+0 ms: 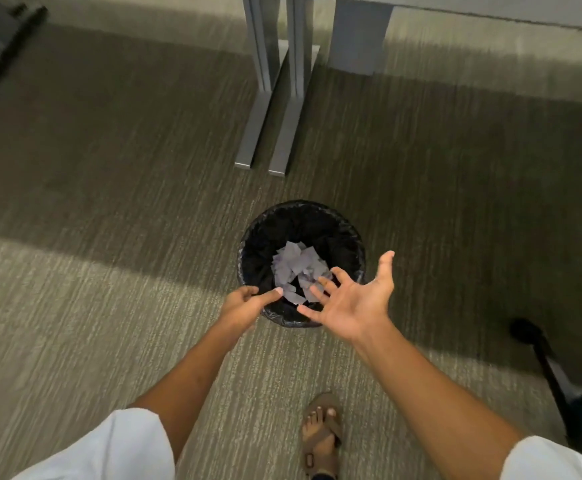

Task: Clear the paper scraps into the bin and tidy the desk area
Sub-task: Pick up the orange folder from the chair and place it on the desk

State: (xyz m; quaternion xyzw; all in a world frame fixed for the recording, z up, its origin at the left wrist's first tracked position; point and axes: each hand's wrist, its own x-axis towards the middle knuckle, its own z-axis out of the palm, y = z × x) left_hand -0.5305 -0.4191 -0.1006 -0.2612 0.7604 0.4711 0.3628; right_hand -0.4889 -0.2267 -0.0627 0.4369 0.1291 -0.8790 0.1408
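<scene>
bin: black-lined, on carpet, just in front of the desk legs
paper scraps: pale pile lying inside bin, none seen on carpet round bin
left hand: at near-left rim of bin, fingers loosely curled, holding nothing visible
right hand: above near-right rim of bin, palm up, fingers spread wide, empty
done: scraps look dumped into bin
left: tidying desk area; tabletop out of view, state cannot tell
sandalled foot: on carpet, nearer than bin

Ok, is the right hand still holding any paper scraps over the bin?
No: the right hand is spread open and empty above the bin, and the paper scraps lie inside it.
</scene>
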